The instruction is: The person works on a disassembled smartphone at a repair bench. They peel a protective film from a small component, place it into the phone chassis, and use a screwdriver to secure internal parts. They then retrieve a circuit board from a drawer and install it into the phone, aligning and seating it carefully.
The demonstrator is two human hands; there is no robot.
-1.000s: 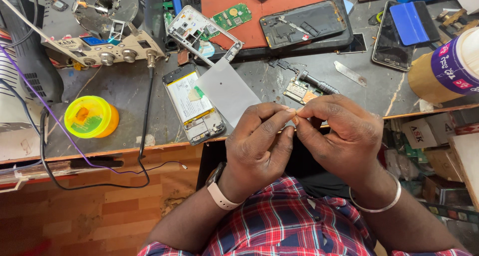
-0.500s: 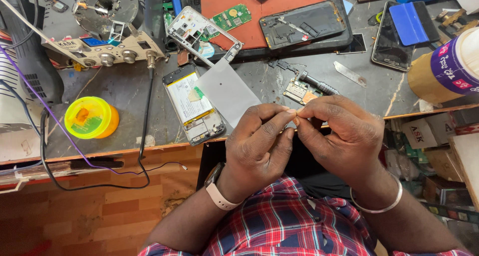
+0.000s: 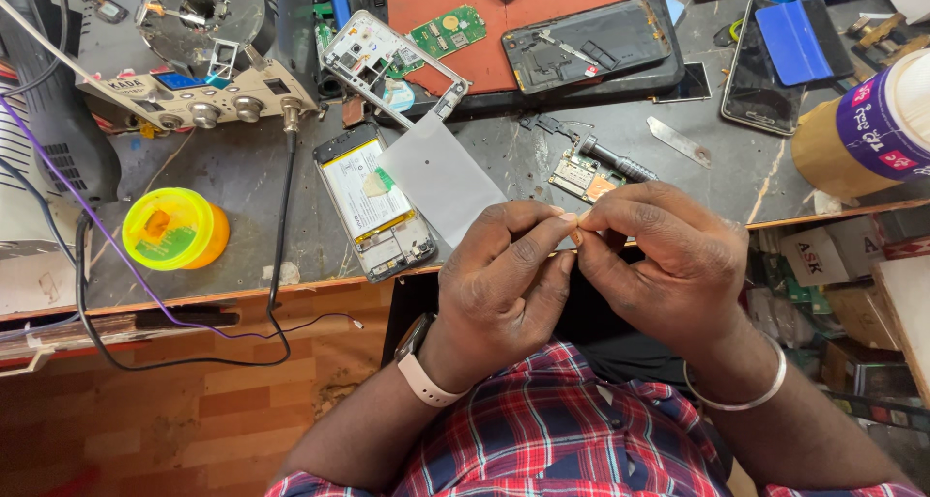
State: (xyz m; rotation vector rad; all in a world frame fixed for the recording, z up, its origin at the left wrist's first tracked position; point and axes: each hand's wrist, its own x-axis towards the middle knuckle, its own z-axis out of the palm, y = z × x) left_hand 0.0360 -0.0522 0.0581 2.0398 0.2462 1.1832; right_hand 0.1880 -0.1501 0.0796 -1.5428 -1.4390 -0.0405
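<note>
My left hand [image 3: 504,284] and my right hand [image 3: 668,264] meet fingertip to fingertip just in front of the workbench edge. Between them they pinch a tiny tan part [image 3: 577,233], mostly hidden by the fingers. A pale watch band circles my left wrist and a silver bangle my right. Just beyond the hands lie an opened phone with its battery showing [image 3: 373,206], a grey sheet [image 3: 441,175] and a small circuit board [image 3: 581,177] next to a short dark tool.
A yellow round tin [image 3: 174,228] sits at the bench's left, with cables trailing over the edge. Behind lie a phone frame [image 3: 387,61], a green board on a red mat [image 3: 455,13], a dark phone back [image 3: 591,42], another phone [image 3: 770,66] and a tape roll [image 3: 862,124].
</note>
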